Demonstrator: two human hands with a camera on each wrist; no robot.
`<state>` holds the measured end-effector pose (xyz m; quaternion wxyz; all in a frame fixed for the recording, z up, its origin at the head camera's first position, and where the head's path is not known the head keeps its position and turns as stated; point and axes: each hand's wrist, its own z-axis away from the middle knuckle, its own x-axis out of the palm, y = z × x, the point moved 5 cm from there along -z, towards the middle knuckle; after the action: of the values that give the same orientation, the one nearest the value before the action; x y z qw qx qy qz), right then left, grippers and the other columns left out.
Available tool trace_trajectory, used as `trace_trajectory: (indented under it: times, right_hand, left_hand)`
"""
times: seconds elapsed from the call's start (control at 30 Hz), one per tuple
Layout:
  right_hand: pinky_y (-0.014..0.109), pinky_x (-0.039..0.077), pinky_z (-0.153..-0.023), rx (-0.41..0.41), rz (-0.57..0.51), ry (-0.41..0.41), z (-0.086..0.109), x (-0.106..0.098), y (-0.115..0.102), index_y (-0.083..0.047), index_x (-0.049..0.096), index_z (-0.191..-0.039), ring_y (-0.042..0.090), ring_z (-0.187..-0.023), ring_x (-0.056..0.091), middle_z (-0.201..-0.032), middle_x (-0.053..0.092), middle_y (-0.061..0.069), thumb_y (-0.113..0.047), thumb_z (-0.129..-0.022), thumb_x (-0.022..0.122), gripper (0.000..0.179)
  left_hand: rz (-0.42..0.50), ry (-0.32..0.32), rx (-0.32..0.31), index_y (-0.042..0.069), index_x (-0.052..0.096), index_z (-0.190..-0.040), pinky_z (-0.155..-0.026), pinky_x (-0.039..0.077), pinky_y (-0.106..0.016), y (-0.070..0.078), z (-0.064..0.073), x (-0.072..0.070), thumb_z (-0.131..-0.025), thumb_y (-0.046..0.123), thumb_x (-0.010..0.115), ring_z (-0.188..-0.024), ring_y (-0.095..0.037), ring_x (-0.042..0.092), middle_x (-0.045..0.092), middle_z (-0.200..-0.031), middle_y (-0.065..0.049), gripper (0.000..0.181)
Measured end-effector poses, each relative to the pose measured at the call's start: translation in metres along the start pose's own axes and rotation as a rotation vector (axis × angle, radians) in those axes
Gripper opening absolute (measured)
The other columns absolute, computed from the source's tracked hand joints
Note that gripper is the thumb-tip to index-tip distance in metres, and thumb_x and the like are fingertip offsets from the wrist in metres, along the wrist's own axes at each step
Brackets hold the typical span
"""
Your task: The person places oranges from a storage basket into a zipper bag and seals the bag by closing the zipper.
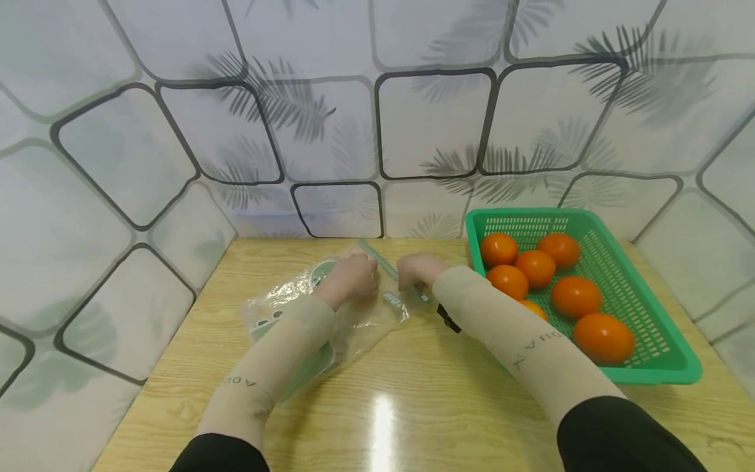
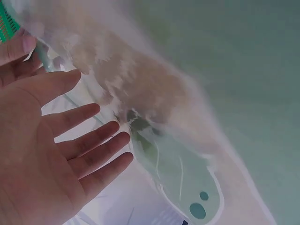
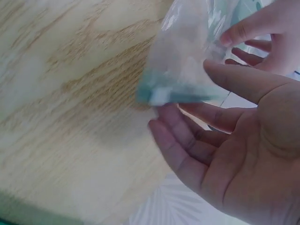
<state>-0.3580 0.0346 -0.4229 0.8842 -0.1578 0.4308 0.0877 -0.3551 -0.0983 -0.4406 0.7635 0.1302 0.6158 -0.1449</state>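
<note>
A clear zip bag (image 1: 360,328) with a pale green print lies on the table, its green zip strip (image 1: 377,259) along the far right side. Over the bag is my left hand (image 1: 348,278); the left wrist view shows its fingers (image 2: 101,161) spread and nearly straight beside the wrinkled plastic. At the bag's corner, my right hand (image 1: 420,270) touches the zip end. In the right wrist view its fingertips (image 3: 161,133) lie by the whitish zip slider (image 3: 161,96), loosely bent, with the thumb apart from them. Whether the left fingertips press the film is unclear.
A green plastic basket (image 1: 660,314) stands at the right, holding several orange round fruits (image 1: 577,297). My right forearm crosses in front of its near left side. Patterned covering (image 1: 436,124) rises behind the wooden table (image 1: 425,406) and at both sides.
</note>
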Motion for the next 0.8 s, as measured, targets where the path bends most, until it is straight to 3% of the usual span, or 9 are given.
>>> trace_trajectory:
  times: [0.17, 0.3, 0.43, 0.53, 0.67, 0.8]
  right_hand:
    - [0.029, 0.062, -0.077, -0.036, -0.147, 0.011, -0.004, 0.000, 0.002, -0.005, 0.057, -0.098, 0.012, -0.066, 0.056, -0.076, 0.056, 0.002, -0.013, -0.101, 0.062, 0.010]
    - [0.026, 0.058, -0.068, -0.054, -0.248, 0.048, -0.005, -0.003, 0.004, -0.009, 0.053, -0.088, 0.011, -0.064, 0.052, -0.075, 0.055, 0.000, -0.011, -0.099, 0.062, 0.014]
    - [0.025, 0.057, -0.066, -0.073, -0.295, 0.102, -0.005, -0.007, 0.003, -0.009, 0.055, -0.083, 0.011, -0.064, 0.053, -0.077, 0.056, 0.001, -0.011, -0.098, 0.061, 0.017]
    - [0.026, 0.060, -0.068, -0.091, -0.316, 0.143, -0.004, -0.011, 0.002, -0.002, 0.062, -0.091, 0.011, -0.066, 0.055, -0.083, 0.059, 0.003, -0.010, -0.099, 0.061, 0.011]
    - [0.026, 0.063, -0.073, -0.116, -0.372, 0.166, -0.001, -0.015, 0.000, 0.007, 0.067, -0.110, 0.011, -0.070, 0.061, -0.091, 0.065, 0.006, -0.009, -0.101, 0.060, 0.020]
    - [0.022, 0.059, -0.068, -0.138, -0.458, 0.167, 0.004, -0.017, -0.001, 0.008, 0.070, -0.112, 0.007, -0.066, 0.060, -0.082, 0.064, 0.001, -0.010, -0.101, 0.060, 0.023]
  left_hand:
    - [0.035, 0.017, 0.006, 0.006, 0.070, -0.119, -0.092, 0.061, -0.047, 0.003, 0.000, 0.001, -0.100, 0.025, 0.064, -0.105, -0.032, 0.071, 0.073, -0.117, -0.014, 0.027]
    - [0.067, 0.040, 0.004, 0.006, 0.070, -0.120, -0.092, 0.061, -0.047, 0.005, 0.001, -0.003, -0.101, 0.023, 0.061, -0.106, -0.032, 0.072, 0.075, -0.118, -0.013, 0.027]
    - [0.065, 0.076, 0.015, 0.005, 0.071, -0.113, -0.088, 0.061, -0.046, 0.006, 0.003, -0.009, -0.102, 0.022, 0.061, -0.099, -0.031, 0.072, 0.075, -0.109, -0.013, 0.024]
    - [0.047, 0.112, 0.028, 0.004, 0.071, -0.115, -0.090, 0.062, -0.045, 0.006, 0.005, -0.013, -0.103, 0.025, 0.062, -0.100, -0.031, 0.073, 0.076, -0.109, -0.013, 0.026]
    - [0.028, 0.136, 0.036, 0.004, 0.070, -0.128, -0.092, 0.063, -0.045, 0.007, 0.006, -0.017, -0.106, 0.031, 0.062, -0.112, -0.033, 0.073, 0.077, -0.120, -0.014, 0.036]
    - [0.014, 0.139, 0.026, 0.006, 0.067, -0.136, -0.092, 0.063, -0.047, 0.007, 0.008, -0.020, -0.108, 0.035, 0.061, -0.116, -0.033, 0.072, 0.075, -0.126, -0.014, 0.041]
